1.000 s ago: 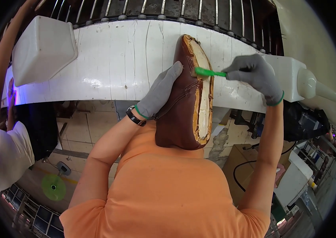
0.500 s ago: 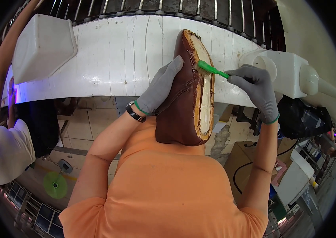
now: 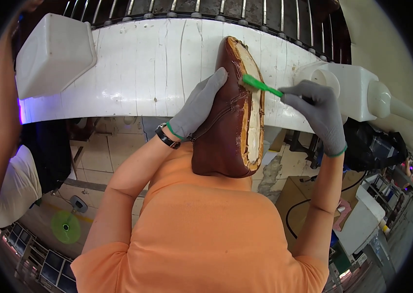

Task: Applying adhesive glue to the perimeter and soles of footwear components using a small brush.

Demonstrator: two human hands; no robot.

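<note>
A dark brown leather shoe upper is tilted on its side before my chest, its bare underside with a cream middle and tan rim turned to the right. My left hand, in a grey glove, grips it from the left, thumb on the leather near the far end. In its grey glove, my right hand is closed on the handle of a green brush. The brush head touches the rim of the underside, about a third of the way from the far end; its bristles are mostly hidden.
The white worktop curves across behind the shoe, with a roller conveyor beyond. On it, a white plastic container stands left and a white machine housing right. At far left is a co-worker's arm; a cardboard box sits lower right.
The brush and shoe have hardly shifted; my right hand has moved slightly down. The co-worker's arm at the left has changed position.
</note>
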